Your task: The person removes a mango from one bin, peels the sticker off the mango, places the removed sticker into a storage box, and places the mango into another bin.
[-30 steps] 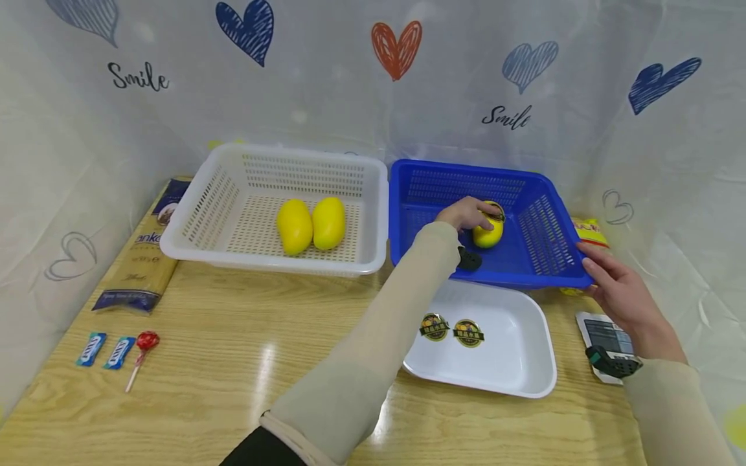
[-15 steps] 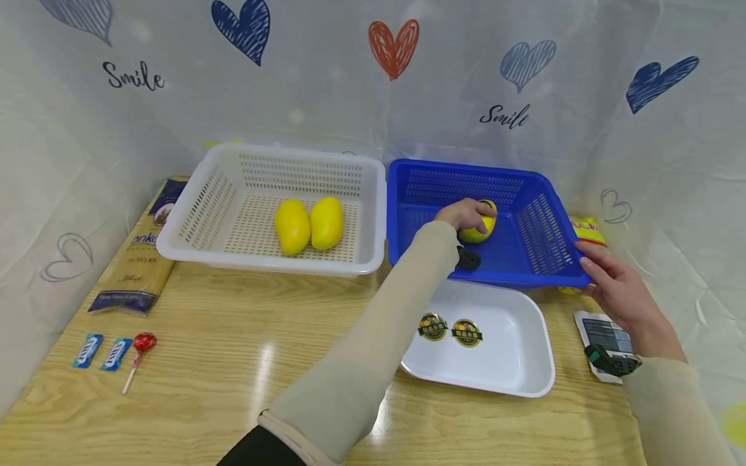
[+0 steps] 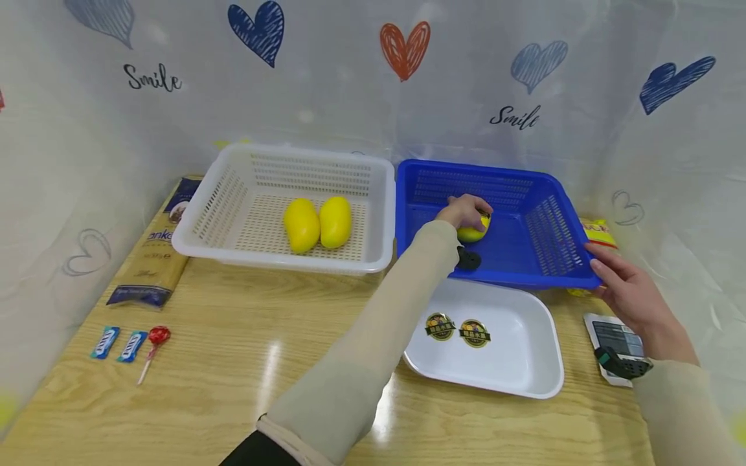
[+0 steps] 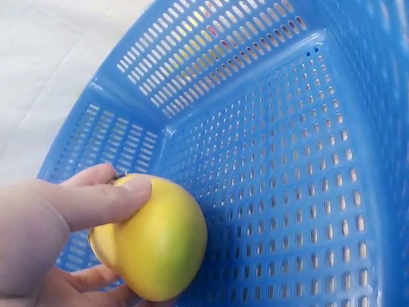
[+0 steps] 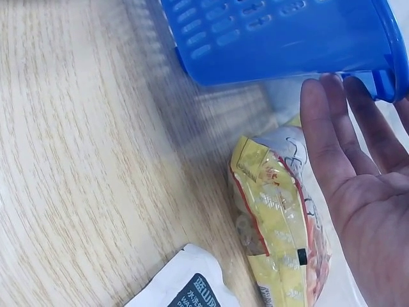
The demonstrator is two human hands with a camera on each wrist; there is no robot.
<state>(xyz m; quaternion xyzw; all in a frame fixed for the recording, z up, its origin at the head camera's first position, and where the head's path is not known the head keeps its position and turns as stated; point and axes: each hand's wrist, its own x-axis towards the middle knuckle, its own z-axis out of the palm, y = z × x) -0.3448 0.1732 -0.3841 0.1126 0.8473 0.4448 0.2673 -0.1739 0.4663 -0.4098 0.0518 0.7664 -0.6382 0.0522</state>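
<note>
My left hand (image 3: pixel 466 211) grips a yellow mango (image 4: pixel 163 240) with a greenish patch, low inside the blue basket (image 3: pixel 542 236). In the left wrist view the thumb lies over its top and other fingers reach round beneath. A dark label shows on the mango's far side in the head view, partly hidden by the fingers. My right hand (image 3: pixel 635 301) holds the blue basket's right front corner, its fingers at the rim (image 5: pixel 383 96). Left of it, a white basket (image 3: pixel 204 243) contains two yellow mangoes (image 3: pixel 317 223) side by side.
A white tray (image 3: pixel 524 349) with two round dark-and-gold stickers (image 3: pixel 457 330) stands before the blue basket. Yellow packet (image 5: pixel 275 204) and white pouch (image 3: pixel 618 340) lie right. At left are a pasta bag (image 3: pixel 148 265), two blue-wrapped sweets (image 3: pixel 119 345) and a red lollipop (image 3: pixel 158 335).
The mango in my left hand has moved left within the blue basket and turned, so less of its label shows. My right hand stays at the basket's corner. The head view has shifted slightly.
</note>
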